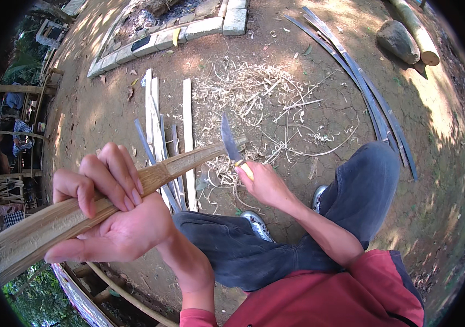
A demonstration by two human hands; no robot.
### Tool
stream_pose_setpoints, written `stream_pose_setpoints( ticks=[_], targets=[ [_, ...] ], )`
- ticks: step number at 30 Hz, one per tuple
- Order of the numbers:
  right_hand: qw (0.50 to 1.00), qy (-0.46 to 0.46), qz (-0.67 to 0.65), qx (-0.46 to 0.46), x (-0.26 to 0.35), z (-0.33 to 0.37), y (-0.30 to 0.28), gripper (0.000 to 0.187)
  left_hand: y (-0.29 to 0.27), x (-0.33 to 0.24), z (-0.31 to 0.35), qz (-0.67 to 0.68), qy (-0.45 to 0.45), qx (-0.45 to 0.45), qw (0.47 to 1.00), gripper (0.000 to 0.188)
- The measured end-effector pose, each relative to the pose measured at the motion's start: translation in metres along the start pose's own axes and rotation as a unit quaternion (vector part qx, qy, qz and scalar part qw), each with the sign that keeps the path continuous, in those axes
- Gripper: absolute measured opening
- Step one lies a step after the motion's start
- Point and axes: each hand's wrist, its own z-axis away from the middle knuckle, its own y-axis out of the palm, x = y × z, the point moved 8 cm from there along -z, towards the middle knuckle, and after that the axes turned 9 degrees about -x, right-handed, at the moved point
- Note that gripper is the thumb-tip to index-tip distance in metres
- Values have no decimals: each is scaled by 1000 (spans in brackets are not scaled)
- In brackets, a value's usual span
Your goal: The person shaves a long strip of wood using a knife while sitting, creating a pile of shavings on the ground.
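Note:
My left hand (131,226) is wrapped round a long split bamboo strip (33,235), palm up with the fingers curled over it. The strip slants from the lower left up to the middle, and its near end looks wide. My right hand (269,185) grips a knife (228,137) by its yellowish handle, blade pointing up and away. The blade lies across the strip's far end in the view; whether it touches the wood I cannot tell. Below them, pale curly shavings (249,90) are scattered on the ground.
Several pale and dark slats (188,125) lie left of the shavings. Long dark strips (366,82) curve along the right, near a large stone (397,41) and a log (418,32). A block border (202,29) carries a dark phone-like object (140,43). My bent knees (366,180) flank the work.

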Motion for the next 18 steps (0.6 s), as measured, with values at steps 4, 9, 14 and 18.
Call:
stream_pose_setpoints(
  ticks=[4, 9, 14, 18],
  targets=[
    [995, -45, 74, -39, 32, 11, -10, 33, 5, -5, 4, 4, -8, -2, 1000, 63],
    [993, -46, 102, -28, 46, 8, -17, 30, -9, 1, -8, -50, 9, -4, 999, 62],
    [991, -24, 123, -44, 44, 12, -25, 30, 12, -5, 3, -40, 28, -8, 999, 63],
    [989, -42, 134, -54, 40, 12, -23, 28, 12, -6, 8, -43, 18, 22, 999, 63]
  ],
)
